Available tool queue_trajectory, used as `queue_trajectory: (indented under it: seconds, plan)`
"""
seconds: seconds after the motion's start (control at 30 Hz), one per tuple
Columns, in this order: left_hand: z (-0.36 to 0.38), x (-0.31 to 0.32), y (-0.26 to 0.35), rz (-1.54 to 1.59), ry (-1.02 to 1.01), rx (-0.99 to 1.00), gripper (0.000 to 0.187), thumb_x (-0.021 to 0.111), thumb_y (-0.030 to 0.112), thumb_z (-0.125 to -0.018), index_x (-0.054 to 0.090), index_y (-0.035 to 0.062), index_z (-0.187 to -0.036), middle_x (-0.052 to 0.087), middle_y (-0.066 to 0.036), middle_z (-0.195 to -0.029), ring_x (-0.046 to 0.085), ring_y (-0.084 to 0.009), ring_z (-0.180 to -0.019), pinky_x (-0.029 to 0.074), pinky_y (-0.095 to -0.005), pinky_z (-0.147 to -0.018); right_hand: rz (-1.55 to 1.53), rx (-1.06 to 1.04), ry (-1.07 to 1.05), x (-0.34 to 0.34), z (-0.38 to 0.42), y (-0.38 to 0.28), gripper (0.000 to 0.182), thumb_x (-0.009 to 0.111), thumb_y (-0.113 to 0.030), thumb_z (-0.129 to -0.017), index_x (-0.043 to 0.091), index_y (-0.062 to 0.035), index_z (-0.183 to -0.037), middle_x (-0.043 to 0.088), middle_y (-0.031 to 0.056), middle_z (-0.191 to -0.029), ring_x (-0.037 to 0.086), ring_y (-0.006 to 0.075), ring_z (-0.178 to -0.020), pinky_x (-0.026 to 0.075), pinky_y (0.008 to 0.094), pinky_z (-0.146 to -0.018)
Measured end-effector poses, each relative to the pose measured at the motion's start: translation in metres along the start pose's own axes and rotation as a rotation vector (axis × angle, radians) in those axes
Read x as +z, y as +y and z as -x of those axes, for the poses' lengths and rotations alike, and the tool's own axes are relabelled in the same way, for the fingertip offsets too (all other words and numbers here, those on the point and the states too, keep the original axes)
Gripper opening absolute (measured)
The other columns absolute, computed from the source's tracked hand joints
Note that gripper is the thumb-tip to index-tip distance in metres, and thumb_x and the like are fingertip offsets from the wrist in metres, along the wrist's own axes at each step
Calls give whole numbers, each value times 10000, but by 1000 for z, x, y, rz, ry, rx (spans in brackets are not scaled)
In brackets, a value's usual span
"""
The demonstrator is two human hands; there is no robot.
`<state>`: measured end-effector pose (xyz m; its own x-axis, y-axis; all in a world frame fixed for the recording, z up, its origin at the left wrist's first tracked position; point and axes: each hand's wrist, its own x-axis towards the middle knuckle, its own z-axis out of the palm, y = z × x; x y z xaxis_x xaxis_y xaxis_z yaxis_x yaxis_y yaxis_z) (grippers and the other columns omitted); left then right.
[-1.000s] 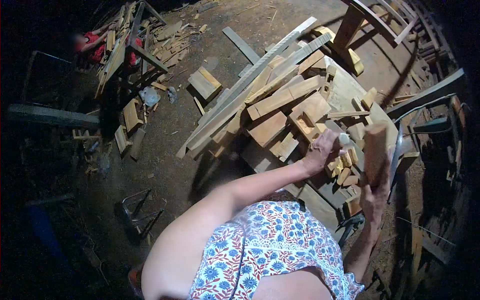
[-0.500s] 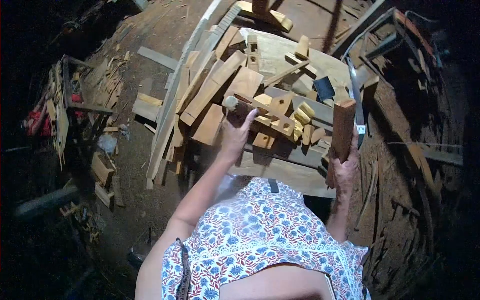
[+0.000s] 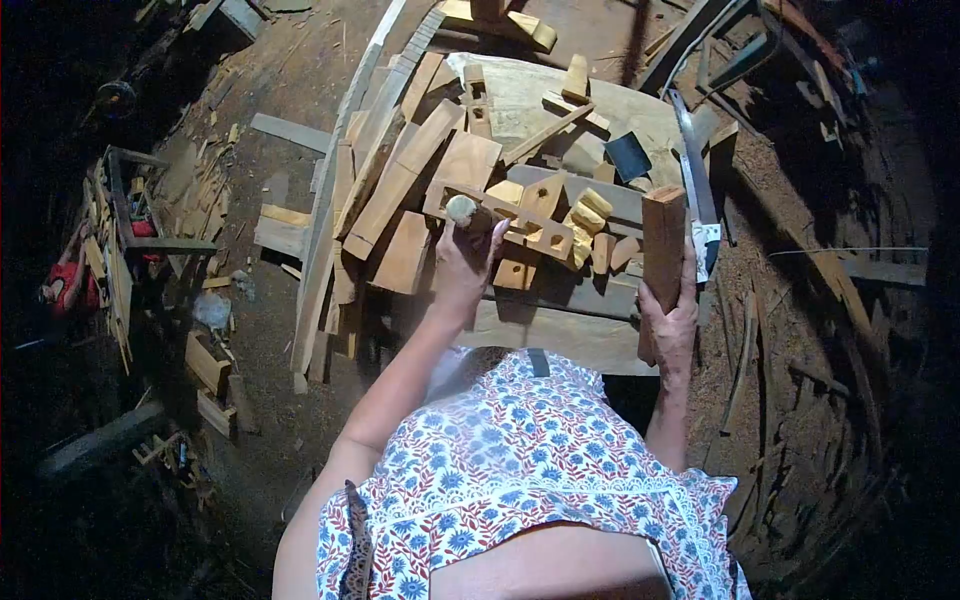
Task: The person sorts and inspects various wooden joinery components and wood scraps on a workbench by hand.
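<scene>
My left hand [image 3: 460, 275] is closed around a short, dark wooden rod with a pale round end [image 3: 461, 209], which points up toward me over the pile on the bench. My right hand [image 3: 673, 325] grips a long reddish-brown wood block [image 3: 663, 240], held nearly upright by the bench's right side; its lower end is partly hidden by the hand. Between the hands lie light wood pieces with drilled holes [image 3: 548, 238] and a stack of small yellowish blocks [image 3: 587, 222]. A dark square piece [image 3: 628, 157] sits beyond the right-hand block.
Long boards [image 3: 405, 180] lean along the bench's left side. A handsaw [image 3: 695, 160] with a white handle part lies along the right edge of the bench top [image 3: 560, 335]. A wooden frame [image 3: 150, 240] stands at far left, and scraps litter the dirt floor [image 3: 290, 90].
The view has shifted, so the bench appears farther left. My left hand has moved slightly right over the pile. The block in my right hand stands a little straighter.
</scene>
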<state>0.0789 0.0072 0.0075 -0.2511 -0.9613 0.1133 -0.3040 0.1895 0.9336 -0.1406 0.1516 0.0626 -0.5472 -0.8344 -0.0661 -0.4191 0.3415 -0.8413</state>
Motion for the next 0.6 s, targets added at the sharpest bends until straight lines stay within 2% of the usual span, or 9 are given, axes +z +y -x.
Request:
queue_trajectory:
  seconds: [0.1,0.2,0.37,0.43,0.47,0.5,0.53,0.57,0.6]
  plan:
    - [-3,4,5,-134,31,33,207,640,164,-839,586,-12,-934,652,-134,-842,636,-233,-758,487,-343,-667,-12,-60,9,2,0,-3,791,638,-122,-768,217,-220,-1431,406,135,-1348,498,232,-1114,439,356,-897]
    - [-3,7,9,-64,70,14,220,651,170,-832,560,-7,-923,635,-149,-796,624,-267,-717,478,-361,-634,-14,-70,13,2,0,-2,790,643,-123,-760,229,-209,-1427,398,137,-1355,482,237,-1137,429,358,-913]
    - [2,16,-1,-14,51,103,346,685,191,-798,488,-19,-990,607,-190,-832,615,-331,-739,478,-389,-603,121,-144,29,0,-7,0,780,633,-94,-752,247,-204,-1420,412,136,-1346,474,250,-1155,420,363,-930]
    - [-2,20,0,-48,74,156,372,692,201,-792,480,-24,-998,596,-194,-844,608,-342,-747,478,-397,-601,169,-169,-84,-7,-22,-20,843,693,-156,-726,221,-187,-1424,494,170,-1252,545,310,-1072,451,391,-896]
    - [-3,23,0,-139,112,201,350,683,193,-801,488,-12,-1007,599,-185,-836,604,-343,-733,473,-400,-610,159,-205,-109,-8,-27,-49,751,624,-23,-734,297,-163,-1396,483,154,-1281,534,271,-1095,461,372,-896]
    - [-3,25,0,-228,143,247,329,675,184,-810,496,1,-1017,602,-175,-827,599,-345,-719,467,-404,-618,153,-198,-105,-8,-36,-61,751,624,-23,-734,297,-163,-1396,483,154,-1281,534,271,-1095,461,372,-896]
    - [-5,26,2,-204,86,150,354,677,191,-807,477,-7,-1023,590,-198,-853,582,-375,-768,458,-422,-651,137,-457,-124,-9,-46,-68,753,652,-25,-718,316,-142,-1382,508,162,-1239,554,280,-1061,473,375,-877]
    - [-8,27,3,-201,72,157,354,677,191,-807,477,-7,-1023,590,-198,-853,582,-375,-768,458,-422,-651,126,-717,-137,-11,-55,-76,756,680,-27,-702,335,-121,-1368,533,171,-1196,575,290,-1027,484,379,-857]
    - [-11,28,3,-220,52,182,368,672,219,-807,471,-5,-1018,579,-187,-841,571,-364,-761,445,-428,-652,131,-708,-125,-9,-59,-89,756,680,-27,-702,335,-121,-1368,533,171,-1196,575,290,-1027,484,379,-857]
